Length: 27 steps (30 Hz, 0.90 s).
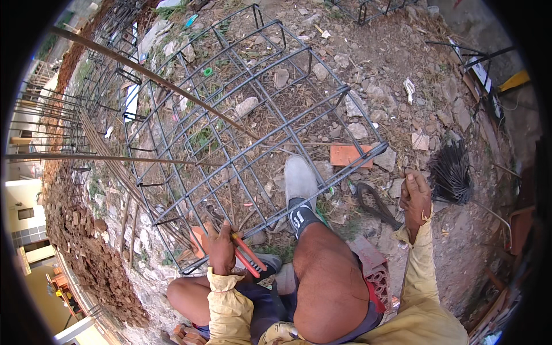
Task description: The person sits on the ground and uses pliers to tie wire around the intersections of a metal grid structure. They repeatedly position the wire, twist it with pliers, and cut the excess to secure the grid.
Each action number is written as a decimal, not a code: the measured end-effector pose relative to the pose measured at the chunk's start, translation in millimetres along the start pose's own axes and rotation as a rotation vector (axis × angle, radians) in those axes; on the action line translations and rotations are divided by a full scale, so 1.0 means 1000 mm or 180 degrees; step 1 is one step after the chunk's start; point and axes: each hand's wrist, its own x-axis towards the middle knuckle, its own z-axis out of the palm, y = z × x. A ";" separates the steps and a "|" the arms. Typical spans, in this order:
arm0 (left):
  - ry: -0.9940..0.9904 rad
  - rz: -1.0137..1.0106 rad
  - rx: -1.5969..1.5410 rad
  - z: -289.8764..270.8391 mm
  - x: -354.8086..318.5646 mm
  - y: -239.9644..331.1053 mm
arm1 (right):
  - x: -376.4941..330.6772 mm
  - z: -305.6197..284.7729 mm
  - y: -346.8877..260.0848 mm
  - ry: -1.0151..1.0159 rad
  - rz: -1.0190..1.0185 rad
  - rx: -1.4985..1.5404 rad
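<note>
My left hand (221,248) is closed round a pair of pincers with red handles (248,256), its metal jaws pointing away from me near the front edge of a rebar cage (241,154). This cage of crossed steel bars with bent stirrups spreads over the ground ahead of me. At the right, my right hand (415,198) is raised with its fingers pinched together; whatever they hold is too thin or hidden to make out. A bundle of black tie wire (451,175) lies just right of that hand.
My foot in a grey shoe (300,177) stands inside the cage's near edge. Two long bars (155,77) cross from the left. An orange brick (351,155) lies under the cage's right corner. A dark strap-like loop (376,206) and stony rubble surround me; a dirt heap (95,259) rises left.
</note>
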 end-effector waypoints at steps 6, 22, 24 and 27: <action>-0.0453 0.0049 -0.0724 0.019 0.004 0.030 | -0.041 -0.002 0.061 0.0062 0.0832 -0.0524; -0.0378 0.0308 0.1392 0.056 0.056 0.029 | -0.033 0.000 0.160 -0.0289 0.0580 -0.1461; -0.0193 0.0331 0.1471 0.057 0.049 0.032 | -0.022 -0.001 0.174 -0.0225 0.0212 -0.1847; 0.0336 0.1153 0.1585 0.049 0.042 0.029 | 0.007 0.020 0.179 -0.0094 -0.0113 -0.1792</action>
